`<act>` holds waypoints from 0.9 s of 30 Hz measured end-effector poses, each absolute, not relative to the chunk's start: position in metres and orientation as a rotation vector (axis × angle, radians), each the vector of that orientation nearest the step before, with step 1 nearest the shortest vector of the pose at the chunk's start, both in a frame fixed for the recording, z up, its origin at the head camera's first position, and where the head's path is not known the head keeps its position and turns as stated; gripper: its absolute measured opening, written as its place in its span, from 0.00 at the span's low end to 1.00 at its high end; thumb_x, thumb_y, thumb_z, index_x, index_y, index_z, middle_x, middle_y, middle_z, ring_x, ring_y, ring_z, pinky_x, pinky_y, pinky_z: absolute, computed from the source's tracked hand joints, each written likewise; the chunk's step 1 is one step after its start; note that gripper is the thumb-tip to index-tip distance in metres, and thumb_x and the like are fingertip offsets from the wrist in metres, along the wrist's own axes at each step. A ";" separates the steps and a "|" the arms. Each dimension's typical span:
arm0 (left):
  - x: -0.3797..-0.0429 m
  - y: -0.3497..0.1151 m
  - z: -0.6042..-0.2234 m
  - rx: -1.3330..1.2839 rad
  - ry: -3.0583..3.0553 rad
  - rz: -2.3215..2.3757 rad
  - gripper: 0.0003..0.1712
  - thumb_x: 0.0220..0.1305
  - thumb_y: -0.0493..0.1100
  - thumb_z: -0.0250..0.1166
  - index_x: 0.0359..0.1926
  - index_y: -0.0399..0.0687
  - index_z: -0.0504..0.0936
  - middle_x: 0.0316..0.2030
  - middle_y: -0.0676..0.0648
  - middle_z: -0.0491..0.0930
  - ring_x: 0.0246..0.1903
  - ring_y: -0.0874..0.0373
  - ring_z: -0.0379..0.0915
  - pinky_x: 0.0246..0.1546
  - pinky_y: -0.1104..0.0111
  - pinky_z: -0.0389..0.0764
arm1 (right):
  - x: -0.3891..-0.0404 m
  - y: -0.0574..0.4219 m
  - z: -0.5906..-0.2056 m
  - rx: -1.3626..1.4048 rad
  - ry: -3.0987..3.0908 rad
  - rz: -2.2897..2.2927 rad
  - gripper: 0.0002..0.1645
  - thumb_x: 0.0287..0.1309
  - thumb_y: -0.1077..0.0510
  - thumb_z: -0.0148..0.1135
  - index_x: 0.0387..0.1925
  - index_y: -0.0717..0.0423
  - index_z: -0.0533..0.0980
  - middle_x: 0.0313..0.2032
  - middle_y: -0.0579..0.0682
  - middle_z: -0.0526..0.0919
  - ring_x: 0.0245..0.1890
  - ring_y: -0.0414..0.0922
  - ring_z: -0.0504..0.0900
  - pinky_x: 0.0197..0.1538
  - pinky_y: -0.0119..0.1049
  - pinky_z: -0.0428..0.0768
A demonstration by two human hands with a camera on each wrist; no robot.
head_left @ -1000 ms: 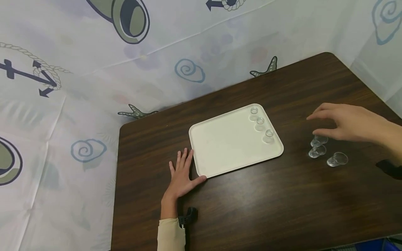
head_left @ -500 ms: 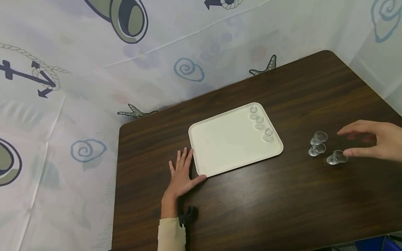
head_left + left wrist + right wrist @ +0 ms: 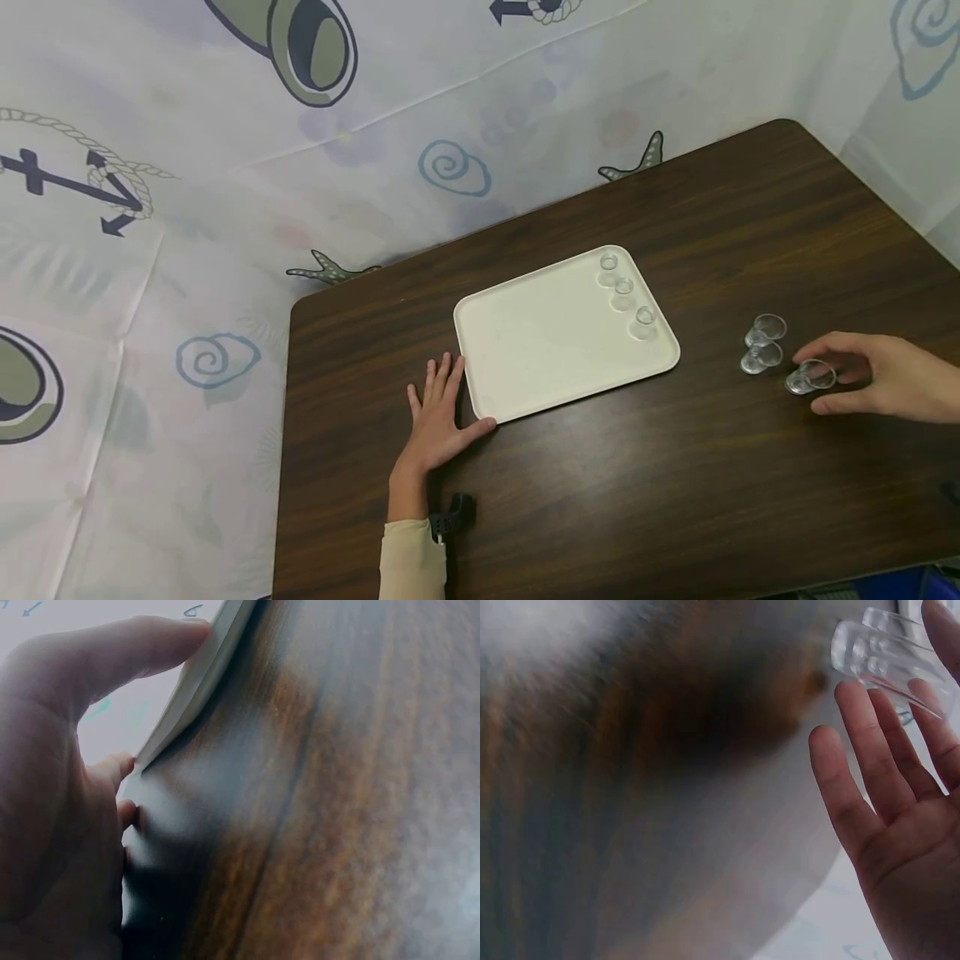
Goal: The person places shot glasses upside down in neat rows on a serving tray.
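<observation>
On the table's right side my right hand (image 3: 881,379) reaches around a clear shot glass (image 3: 799,383), thumb on the near side and fingers on the far side. In the right wrist view its fingers (image 3: 870,742) are spread, with glass walls showing right by the tips. Two more shot glasses (image 3: 752,362) stand close together just left of it. My left hand (image 3: 437,423) lies with spread fingers at the near-left corner of a white tray (image 3: 547,350). Its thumb (image 3: 150,649) rests on the tray's rim, seen in the left wrist view.
Three shot glasses (image 3: 644,317) stand upright in a row along the tray's right edge. Dark wood table (image 3: 600,500) lies between the tray and the loose glasses. A printed cloth wall (image 3: 375,192) borders the table's back and left.
My right hand has moved right and toward the near side, from above the two paired glasses to around the single one. The left hand and tray have stayed put.
</observation>
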State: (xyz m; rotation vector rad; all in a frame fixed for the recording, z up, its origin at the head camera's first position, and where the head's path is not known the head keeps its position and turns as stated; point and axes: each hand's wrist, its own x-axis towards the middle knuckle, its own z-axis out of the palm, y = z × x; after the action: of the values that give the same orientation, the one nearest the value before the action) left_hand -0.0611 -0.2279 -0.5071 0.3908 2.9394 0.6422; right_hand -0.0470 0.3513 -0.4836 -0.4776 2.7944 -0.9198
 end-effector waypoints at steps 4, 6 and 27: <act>-0.061 -0.227 -0.508 0.389 2.943 0.635 0.59 0.53 0.73 0.61 0.76 0.58 0.42 0.76 0.47 0.39 0.74 0.44 0.28 0.62 0.34 0.29 | -0.048 0.350 -0.487 -0.490 2.807 -0.945 0.32 0.32 0.56 0.82 0.44 0.50 0.77 0.36 0.41 0.81 0.34 0.25 0.76 0.32 0.27 0.80; -0.062 -0.227 -0.507 0.390 2.942 0.635 0.59 0.53 0.72 0.62 0.76 0.58 0.42 0.76 0.47 0.39 0.74 0.43 0.28 0.62 0.34 0.29 | -0.048 0.349 -0.489 -0.502 2.827 -0.946 0.30 0.32 0.59 0.81 0.43 0.50 0.78 0.34 0.40 0.81 0.32 0.26 0.77 0.31 0.26 0.80; -0.061 -0.228 -0.508 0.381 2.941 0.635 0.59 0.53 0.72 0.62 0.76 0.59 0.43 0.76 0.48 0.39 0.74 0.45 0.27 0.63 0.35 0.29 | -0.050 0.361 -0.473 -0.419 2.974 -0.923 0.29 0.27 0.69 0.80 0.37 0.55 0.76 0.33 0.43 0.83 0.28 0.21 0.74 0.28 0.20 0.75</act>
State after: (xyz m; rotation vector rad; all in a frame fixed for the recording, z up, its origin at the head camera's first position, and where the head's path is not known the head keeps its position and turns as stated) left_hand -0.0607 -0.2279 -0.5083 0.3813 2.9408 0.6346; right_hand -0.0500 0.3608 -0.4732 -0.4185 2.9740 -0.9231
